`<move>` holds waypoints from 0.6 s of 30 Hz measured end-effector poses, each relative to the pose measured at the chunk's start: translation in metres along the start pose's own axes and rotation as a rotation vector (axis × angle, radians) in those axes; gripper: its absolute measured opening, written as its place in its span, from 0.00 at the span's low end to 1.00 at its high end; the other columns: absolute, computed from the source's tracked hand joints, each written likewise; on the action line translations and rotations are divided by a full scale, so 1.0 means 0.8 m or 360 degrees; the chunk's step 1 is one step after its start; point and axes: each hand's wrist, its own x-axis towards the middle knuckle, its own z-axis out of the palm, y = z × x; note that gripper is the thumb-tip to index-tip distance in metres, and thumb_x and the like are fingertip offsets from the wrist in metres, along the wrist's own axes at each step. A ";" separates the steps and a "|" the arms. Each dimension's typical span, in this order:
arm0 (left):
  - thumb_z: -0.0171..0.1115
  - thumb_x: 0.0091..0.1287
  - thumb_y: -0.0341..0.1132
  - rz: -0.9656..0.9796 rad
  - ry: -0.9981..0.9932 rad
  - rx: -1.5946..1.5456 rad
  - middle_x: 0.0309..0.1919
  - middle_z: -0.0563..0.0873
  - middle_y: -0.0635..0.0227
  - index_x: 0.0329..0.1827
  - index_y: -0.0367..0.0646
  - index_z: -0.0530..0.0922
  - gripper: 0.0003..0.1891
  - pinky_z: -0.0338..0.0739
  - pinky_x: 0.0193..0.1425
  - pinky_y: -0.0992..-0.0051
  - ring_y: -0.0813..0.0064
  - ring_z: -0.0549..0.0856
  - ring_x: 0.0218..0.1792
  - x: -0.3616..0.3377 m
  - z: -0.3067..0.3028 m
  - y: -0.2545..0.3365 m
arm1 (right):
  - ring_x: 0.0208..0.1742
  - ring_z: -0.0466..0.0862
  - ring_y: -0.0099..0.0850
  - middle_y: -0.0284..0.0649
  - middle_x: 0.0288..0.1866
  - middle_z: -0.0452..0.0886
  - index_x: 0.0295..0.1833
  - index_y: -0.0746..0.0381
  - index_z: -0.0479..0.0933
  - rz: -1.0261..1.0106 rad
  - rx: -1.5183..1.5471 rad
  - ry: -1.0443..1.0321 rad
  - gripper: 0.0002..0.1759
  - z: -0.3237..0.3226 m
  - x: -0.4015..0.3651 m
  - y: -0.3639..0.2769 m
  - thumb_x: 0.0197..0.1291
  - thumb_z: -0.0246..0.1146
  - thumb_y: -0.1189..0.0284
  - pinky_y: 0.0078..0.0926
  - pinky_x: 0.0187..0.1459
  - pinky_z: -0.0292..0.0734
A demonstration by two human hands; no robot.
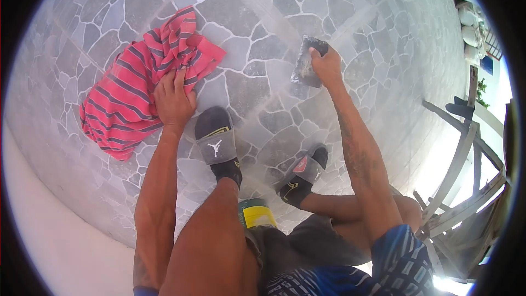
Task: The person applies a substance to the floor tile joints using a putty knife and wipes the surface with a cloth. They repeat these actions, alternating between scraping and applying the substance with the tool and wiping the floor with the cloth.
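Observation:
A pink-red cloth with dark stripes (123,96), apparently a shirt, lies bunched on the stone-patterned floor (241,90). My left hand (174,98) is on its right side, fingers curled into the folds. Farther right, my right hand (327,67) grips a dark rectangular block (308,68) by its right edge, thumb on top. Pale residue marks the block's upper face, and it is at or just above the floor; its underside is hidden.
My feet in dark slides (215,134) stand between the hands. Behind them is a green and yellow container (257,214), partly hidden by my legs. A wooden frame (457,164) stands at the right, with pale sacks (471,35) beyond. A pale wall (66,230) borders the lower left.

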 end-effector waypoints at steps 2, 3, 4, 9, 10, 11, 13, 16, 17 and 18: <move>0.59 0.54 0.35 -0.0021 -0.0005 -0.0015 0.58 0.78 0.61 0.65 0.50 0.73 0.30 0.69 0.62 0.57 0.56 0.77 0.58 -0.004 0.001 0.001 | 0.55 0.82 0.53 0.56 0.51 0.84 0.53 0.66 0.80 0.0012 -0.0085 0.0096 0.20 0.007 -0.010 0.063 0.62 0.62 0.63 0.44 0.55 0.77; 0.59 0.54 0.35 -0.0021 0.0038 0.0000 0.58 0.78 0.61 0.65 0.50 0.73 0.30 0.69 0.62 0.57 0.56 0.77 0.58 0.002 0.002 0.000 | 0.54 0.83 0.53 0.56 0.50 0.84 0.53 0.66 0.80 -0.0221 0.0044 0.0090 0.20 0.000 -0.027 0.075 0.61 0.63 0.63 0.45 0.55 0.77; 0.59 0.54 0.35 -0.0020 0.0055 0.0016 0.58 0.78 0.61 0.65 0.50 0.74 0.30 0.69 0.62 0.57 0.56 0.77 0.58 0.003 0.003 -0.001 | 0.54 0.83 0.53 0.55 0.49 0.84 0.53 0.66 0.80 -0.0168 0.0064 0.0128 0.20 0.010 -0.020 0.081 0.60 0.63 0.63 0.45 0.55 0.76; 0.60 0.54 0.35 -0.0026 -0.0033 0.0051 0.58 0.78 0.62 0.66 0.50 0.73 0.30 0.69 0.63 0.57 0.56 0.77 0.59 -0.004 0.001 0.002 | 0.52 0.83 0.54 0.58 0.46 0.85 0.51 0.68 0.80 -0.0122 0.0106 0.0061 0.21 0.021 0.018 -0.005 0.59 0.64 0.63 0.43 0.54 0.77; 0.60 0.54 0.35 -0.0017 -0.0028 0.0033 0.58 0.78 0.62 0.66 0.50 0.73 0.30 0.69 0.63 0.57 0.56 0.77 0.59 -0.004 0.000 0.002 | 0.52 0.83 0.54 0.59 0.46 0.85 0.51 0.68 0.80 -0.0162 0.0111 -0.0007 0.21 0.017 0.033 -0.016 0.58 0.64 0.63 0.42 0.54 0.77; 0.60 0.55 0.35 -0.0022 -0.0034 0.0011 0.58 0.78 0.62 0.66 0.50 0.73 0.30 0.69 0.63 0.57 0.56 0.77 0.59 -0.005 0.000 0.002 | 0.52 0.83 0.54 0.58 0.48 0.84 0.52 0.68 0.80 -0.0143 0.0088 0.0010 0.21 0.001 0.035 -0.030 0.58 0.64 0.64 0.42 0.54 0.77; 0.60 0.55 0.37 -0.0022 0.0012 -0.0001 0.59 0.78 0.62 0.65 0.50 0.74 0.30 0.69 0.63 0.57 0.56 0.77 0.58 -0.004 0.002 0.000 | 0.53 0.83 0.54 0.55 0.51 0.84 0.54 0.68 0.79 -0.0123 0.0027 0.0003 0.20 -0.032 0.031 -0.064 0.59 0.62 0.67 0.41 0.54 0.77; 0.60 0.55 0.37 -0.0037 -0.0010 0.0001 0.59 0.78 0.62 0.65 0.50 0.74 0.30 0.69 0.62 0.57 0.56 0.77 0.58 -0.013 0.001 0.000 | 0.54 0.81 0.50 0.49 0.52 0.81 0.54 0.64 0.78 -0.0742 -0.0223 0.0172 0.18 -0.045 -0.008 -0.064 0.57 0.59 0.74 0.41 0.52 0.77; 0.60 0.55 0.37 -0.0024 -0.0006 0.0006 0.59 0.78 0.62 0.65 0.50 0.74 0.30 0.69 0.62 0.57 0.56 0.77 0.58 -0.008 0.002 -0.001 | 0.51 0.80 0.46 0.45 0.48 0.78 0.51 0.61 0.78 -0.1136 -0.0428 0.0130 0.18 -0.037 -0.019 -0.057 0.53 0.57 0.79 0.42 0.49 0.76; 0.60 0.54 0.37 -0.0024 -0.0015 0.0011 0.59 0.78 0.62 0.65 0.50 0.74 0.30 0.69 0.62 0.57 0.56 0.77 0.58 -0.008 0.002 0.000 | 0.47 0.79 0.42 0.42 0.43 0.76 0.48 0.58 0.78 -0.1424 -0.0570 0.0111 0.17 -0.024 -0.029 -0.048 0.50 0.60 0.79 0.42 0.47 0.75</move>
